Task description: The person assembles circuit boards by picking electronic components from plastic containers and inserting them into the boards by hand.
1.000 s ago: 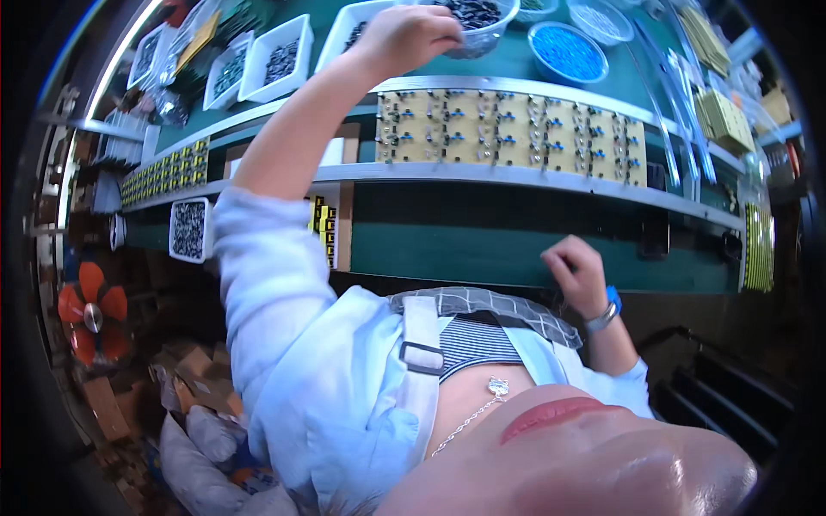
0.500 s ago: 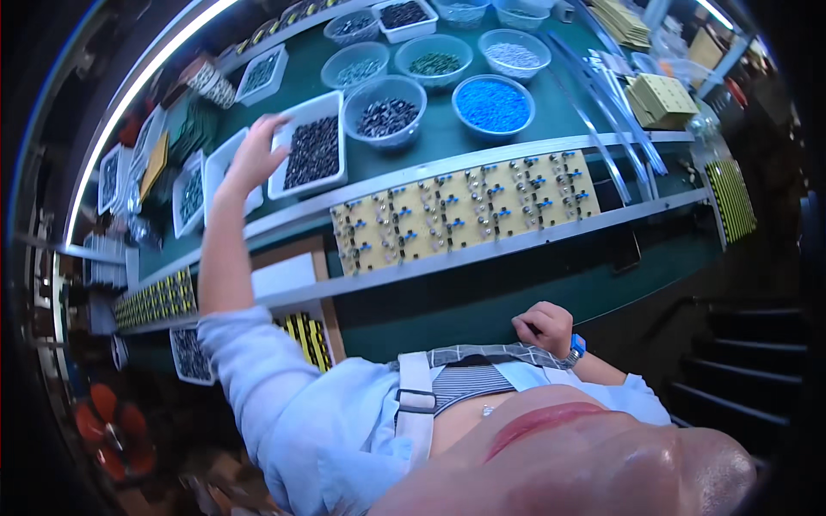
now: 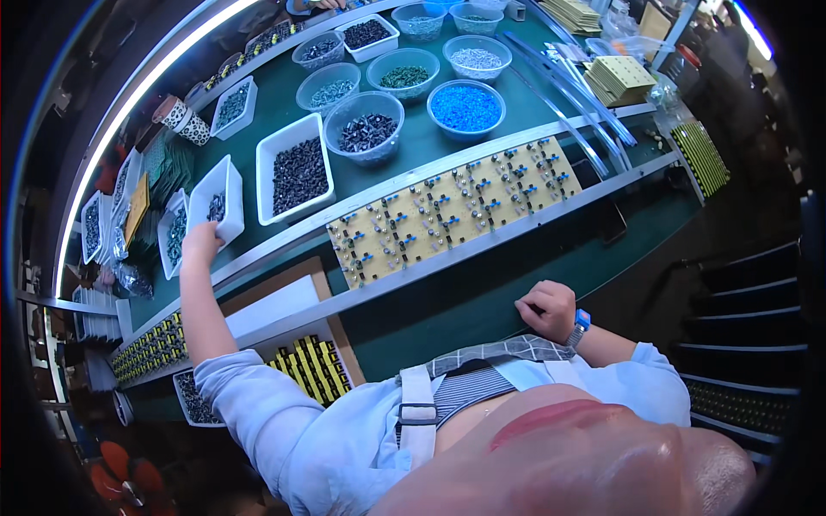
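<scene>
My left hand point(image 3: 203, 241) is at the near end of a small white tray point(image 3: 231, 191), its fingers closed on the rim. A small heap of dark parts point(image 3: 217, 206) lies inside that tray. Beside it stands a larger white tray point(image 3: 265, 162) full of black components point(image 3: 298, 175). My right hand point(image 3: 551, 308) is curled into a fist near my body, over the dark green bench edge; whatever its fingers may hold is hidden. Between my hands and the bowls, a long tan circuit board point(image 3: 456, 211) studded with components rests along metal rails point(image 3: 482, 245).
Clear plastic bowls hold blue parts point(image 3: 466, 107), dark parts point(image 3: 366, 132) and green parts point(image 3: 404, 77). Metal strips point(image 3: 568, 95) and stacked tan boards point(image 3: 618, 82) are at the right. Yellow-black parts point(image 3: 311, 368) lie below the rail. Another person's hand point(image 3: 327, 4) shows at the far edge.
My left hand has moved from above the larger tray of black components back to the near end of the small tray. My right hand stays curled. The whole view has shifted slightly.
</scene>
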Action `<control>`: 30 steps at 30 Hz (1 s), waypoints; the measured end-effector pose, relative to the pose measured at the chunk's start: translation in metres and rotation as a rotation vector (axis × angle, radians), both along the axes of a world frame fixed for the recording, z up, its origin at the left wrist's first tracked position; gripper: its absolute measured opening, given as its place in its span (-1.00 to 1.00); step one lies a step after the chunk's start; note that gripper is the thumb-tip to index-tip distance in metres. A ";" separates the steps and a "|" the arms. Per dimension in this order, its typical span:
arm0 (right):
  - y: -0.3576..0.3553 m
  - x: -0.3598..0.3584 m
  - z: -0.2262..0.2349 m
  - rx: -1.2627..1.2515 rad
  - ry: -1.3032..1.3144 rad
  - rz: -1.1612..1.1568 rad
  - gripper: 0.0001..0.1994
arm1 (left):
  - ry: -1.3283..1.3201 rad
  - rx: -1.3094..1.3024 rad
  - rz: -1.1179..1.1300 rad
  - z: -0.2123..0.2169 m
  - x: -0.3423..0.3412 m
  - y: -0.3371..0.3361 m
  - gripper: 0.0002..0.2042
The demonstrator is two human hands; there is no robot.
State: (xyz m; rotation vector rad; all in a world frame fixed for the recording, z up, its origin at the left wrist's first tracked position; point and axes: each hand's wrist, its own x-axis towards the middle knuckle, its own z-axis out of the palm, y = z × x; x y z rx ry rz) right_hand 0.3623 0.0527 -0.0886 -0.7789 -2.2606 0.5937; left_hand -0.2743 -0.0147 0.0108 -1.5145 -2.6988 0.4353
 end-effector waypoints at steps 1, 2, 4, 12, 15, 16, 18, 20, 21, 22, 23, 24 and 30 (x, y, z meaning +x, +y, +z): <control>-0.001 -0.001 0.000 0.005 -0.007 -0.012 -0.90 | -0.001 0.008 -0.009 0.010 0.000 -0.008 -0.77; 0.000 -0.002 0.000 -0.004 -0.005 -0.003 -0.90 | -0.002 0.013 -0.015 0.016 -0.002 -0.017 -0.77; 0.001 -0.003 -0.001 -0.051 0.049 0.043 -0.91 | 0.099 0.132 -0.151 0.022 -0.006 -0.040 -0.76; 0.037 -0.021 0.042 -0.388 0.247 0.162 -0.94 | 0.241 0.276 -0.453 0.116 0.130 -0.099 -0.85; 0.046 -0.033 0.084 -0.084 0.290 0.192 -0.87 | 0.222 0.346 -0.725 0.095 0.173 -0.096 -0.86; 0.048 -0.039 0.103 -0.012 0.385 0.288 -0.83 | 0.215 0.367 -0.804 0.096 0.194 -0.104 -0.87; 0.048 -0.047 0.143 0.075 0.402 0.341 -0.80 | 0.107 0.349 -0.929 0.084 0.235 -0.108 -0.86; 0.044 -0.058 0.169 0.279 0.247 0.651 -0.77 | 0.031 0.311 -1.034 0.074 0.277 -0.115 -0.86; 0.036 -0.064 0.169 0.202 0.108 0.714 -0.76 | -0.048 0.304 -1.085 0.063 0.289 -0.115 -0.86; 0.029 -0.068 0.166 0.122 -0.031 0.774 -0.73 | -0.085 0.315 -1.155 0.053 0.304 -0.112 -0.87; 0.017 -0.073 0.168 0.172 -0.187 0.844 -0.67 | -0.144 0.239 -1.136 0.061 0.320 -0.133 -0.84; 0.010 -0.075 0.158 0.171 -0.425 0.823 -0.62 | -0.243 0.236 -1.211 0.045 0.324 -0.124 -0.85; 0.004 -0.087 0.086 0.249 -0.789 0.840 -0.58 | -0.243 0.253 -1.335 -0.020 0.332 -0.103 -0.88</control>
